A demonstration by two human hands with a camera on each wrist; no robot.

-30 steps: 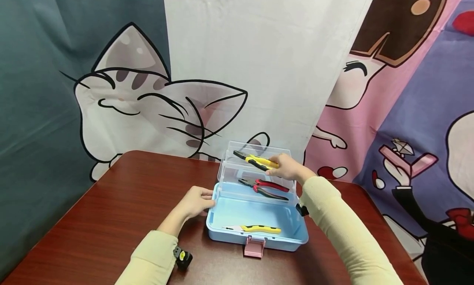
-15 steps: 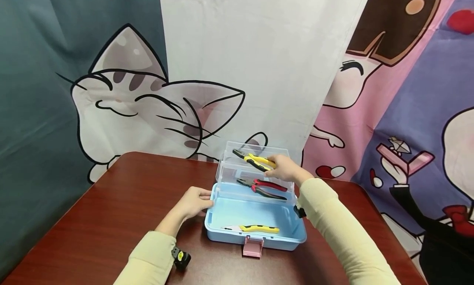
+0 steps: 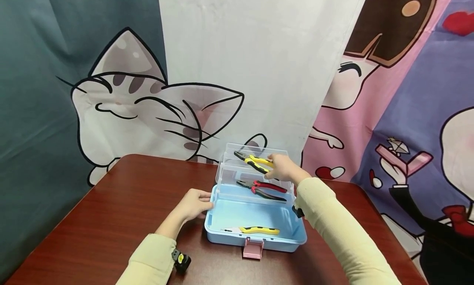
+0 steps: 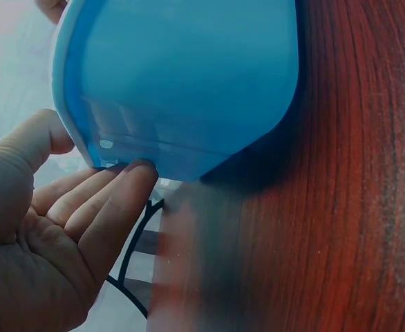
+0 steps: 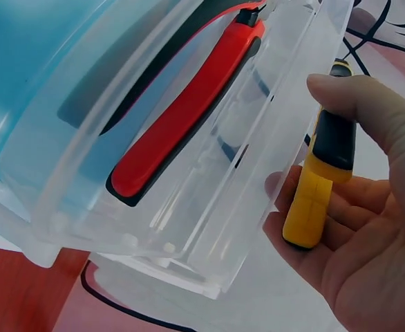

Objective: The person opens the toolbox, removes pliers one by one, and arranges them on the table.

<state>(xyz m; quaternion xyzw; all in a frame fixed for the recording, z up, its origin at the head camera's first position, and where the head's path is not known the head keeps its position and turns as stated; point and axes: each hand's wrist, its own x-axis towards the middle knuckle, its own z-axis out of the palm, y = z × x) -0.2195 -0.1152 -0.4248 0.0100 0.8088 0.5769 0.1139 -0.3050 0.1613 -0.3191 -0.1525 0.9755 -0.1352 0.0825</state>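
My left hand point(image 3: 191, 203) holds the left rear corner of a light blue toolbox point(image 3: 255, 246), with the thumb at the rim and the fingers against the outer wall point(image 4: 182, 76). At the upper clear tray point(image 3: 229, 147), my right hand point(image 3: 283, 169) grips yellow-and-black pliers point(image 3: 255, 160) by the handles, jaws to the left. In the right wrist view the thumb lies on the black grip point(image 5: 334, 142). Red-and-black pliers point(image 3: 261, 189) lie in the clear tray below. Yellow-handled pliers point(image 3: 255, 230) with pale jaws rest in the toolbox near its front wall.
A pink latch point(image 3: 253, 248) hangs at the toolbox front. The toolbox stands on a reddish-brown wooden table point(image 3: 148, 194). Behind the table hangs a printed cloth point(image 3: 203, 38) with cartoon figures. A small black device point(image 3: 181, 261) sits at the left wrist.
The head view has shifted slightly. My right hand and its pliers have moved only a little at the upper tray. The left hand stays at the toolbox corner.
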